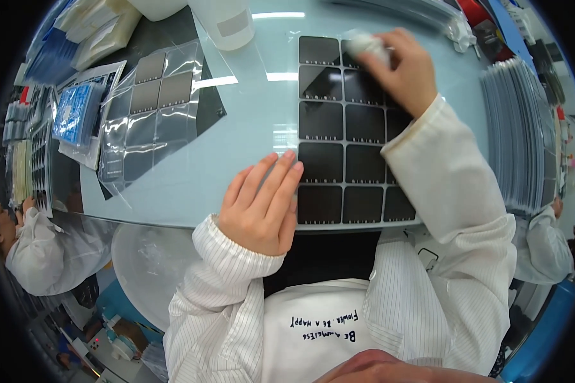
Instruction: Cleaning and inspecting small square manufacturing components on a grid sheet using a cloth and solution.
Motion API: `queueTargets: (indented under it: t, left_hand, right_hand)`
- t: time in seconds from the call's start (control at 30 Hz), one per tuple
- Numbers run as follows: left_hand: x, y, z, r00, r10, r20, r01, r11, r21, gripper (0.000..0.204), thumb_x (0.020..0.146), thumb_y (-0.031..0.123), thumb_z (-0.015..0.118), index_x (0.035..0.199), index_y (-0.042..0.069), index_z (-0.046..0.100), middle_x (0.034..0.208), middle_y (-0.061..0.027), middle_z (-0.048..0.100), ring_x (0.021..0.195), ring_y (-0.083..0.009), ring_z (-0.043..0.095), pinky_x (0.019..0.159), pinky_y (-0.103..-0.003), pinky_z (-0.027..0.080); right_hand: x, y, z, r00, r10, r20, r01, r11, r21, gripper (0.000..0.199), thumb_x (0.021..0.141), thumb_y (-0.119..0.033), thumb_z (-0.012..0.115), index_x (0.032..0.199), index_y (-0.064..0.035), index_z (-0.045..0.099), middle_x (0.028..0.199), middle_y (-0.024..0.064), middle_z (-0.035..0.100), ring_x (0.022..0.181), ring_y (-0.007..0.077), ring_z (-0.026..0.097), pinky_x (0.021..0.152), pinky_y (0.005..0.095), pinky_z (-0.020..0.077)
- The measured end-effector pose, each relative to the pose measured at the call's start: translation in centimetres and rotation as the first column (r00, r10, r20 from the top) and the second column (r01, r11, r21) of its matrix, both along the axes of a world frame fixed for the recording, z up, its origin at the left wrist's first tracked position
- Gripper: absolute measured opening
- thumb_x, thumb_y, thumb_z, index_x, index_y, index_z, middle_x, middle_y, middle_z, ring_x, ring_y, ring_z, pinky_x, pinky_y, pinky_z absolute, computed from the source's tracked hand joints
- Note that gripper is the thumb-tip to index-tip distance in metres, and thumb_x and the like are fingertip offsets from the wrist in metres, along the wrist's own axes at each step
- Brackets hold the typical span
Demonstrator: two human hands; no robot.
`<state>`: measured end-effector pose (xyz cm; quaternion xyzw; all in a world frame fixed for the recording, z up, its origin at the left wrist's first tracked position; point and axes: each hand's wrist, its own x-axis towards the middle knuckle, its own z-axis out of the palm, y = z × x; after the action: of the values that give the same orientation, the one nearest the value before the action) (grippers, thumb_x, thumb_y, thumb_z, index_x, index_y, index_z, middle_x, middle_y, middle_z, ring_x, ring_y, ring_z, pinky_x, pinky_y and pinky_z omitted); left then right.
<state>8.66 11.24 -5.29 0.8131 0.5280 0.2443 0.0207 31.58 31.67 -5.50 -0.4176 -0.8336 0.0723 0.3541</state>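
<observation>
A sheet of dark rectangular panels (321, 121) in rows and columns lies flat on the pale glass-like table. My left hand (262, 204) rests palm down by its left edge, fingers stretched out and fingertips touching the edge or very near it. Over the far part of the sheet, my right hand (406, 70) is closed around a crumpled white cloth or wipe (367, 48), blurred by motion. My right hand and sleeve hide part of the right-hand column.
Clear plastic sleeves (153, 127) with a few dark panels lie left, beside blue packets (76, 115). A translucent white container (227, 25) stands far left of the sheet. Stacked sheets (517, 134) fill the right side. Co-workers in white sit at both sides; a white bin (147, 274) stands below the table.
</observation>
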Motion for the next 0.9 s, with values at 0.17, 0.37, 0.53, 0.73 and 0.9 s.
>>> queueTargets:
  t: [0.17, 0.37, 0.53, 0.73, 0.9]
  left_hand:
    - [0.3, 0.0, -0.3, 1.0, -0.003, 0.01, 0.003, 1.0, -0.003, 0.044, 0.072, 0.004, 0.059, 0.115, -0.002, 0.061, 0.119, -0.0153, 0.062, 0.108, -0.0311, 0.059, 0.09, -0.04, 0.046]
    - [0.4, -0.7, -0.3, 0.999, 0.042, 0.013, -0.043, 0.998, 0.051, 0.038, 0.078, 0.004, 0.058, 0.116, -0.001, 0.061, 0.121, -0.0136, 0.062, 0.112, -0.032, 0.057, 0.093, -0.041, 0.045]
    - [0.6, -0.8, -0.6, 0.998, 0.063, 0.024, -0.064, 0.997, 0.045, 0.039, 0.081, 0.005, 0.056, 0.119, 0.001, 0.058, 0.122, -0.0113, 0.061, 0.114, -0.0305, 0.057, 0.096, -0.042, 0.044]
    - [0.7, -1.0, -0.7, 0.997, 0.065, 0.051, -0.067, 0.996, 0.052, 0.037, 0.082, 0.007, 0.057, 0.119, 0.002, 0.059, 0.123, -0.0106, 0.061, 0.116, -0.0309, 0.056, 0.098, -0.042, 0.043]
    - [0.6, -1.2, -1.1, 0.995, 0.092, 0.038, -0.094, 0.994, 0.048, 0.037, 0.083, 0.007, 0.057, 0.119, 0.003, 0.059, 0.123, -0.0094, 0.062, 0.116, -0.0303, 0.056, 0.099, -0.041, 0.043]
  right_hand:
    - [-1.4, -9.5, 0.0, 0.978, 0.207, -0.037, -0.208, 0.977, -0.039, 0.027, 0.073, -0.013, 0.076, 0.094, -0.0007, 0.066, 0.081, 0.009, 0.06, 0.064, 0.0207, 0.057, 0.056, 0.0304, 0.0463]
    - [4.0, -6.5, -0.2, 0.993, -0.114, 0.0, 0.114, 0.993, 0.013, 0.022, 0.078, -0.019, 0.072, 0.093, -0.003, 0.066, 0.083, 0.01, 0.062, 0.067, 0.0215, 0.061, 0.058, 0.0299, 0.0486]
    - [0.7, -14.1, -0.9, 0.989, 0.142, -0.031, -0.144, 0.984, -0.109, 0.027, 0.073, -0.011, 0.075, 0.094, 0.001, 0.064, 0.084, 0.0139, 0.06, 0.069, 0.0257, 0.061, 0.058, 0.0318, 0.0489]
    - [4.6, -12.6, -0.2, 0.988, -0.132, -0.086, 0.125, 0.989, -0.081, 0.024, 0.077, -0.017, 0.072, 0.092, -0.0003, 0.065, 0.079, 0.01, 0.059, 0.064, 0.0204, 0.059, 0.057, 0.0301, 0.0468]
    - [2.0, -19.1, 0.5, 0.997, 0.042, -0.06, -0.05, 0.989, -0.14, 0.023, 0.073, -0.013, 0.074, 0.092, -0.0013, 0.066, 0.079, 0.0103, 0.058, 0.063, 0.0245, 0.057, 0.058, 0.0316, 0.0467]
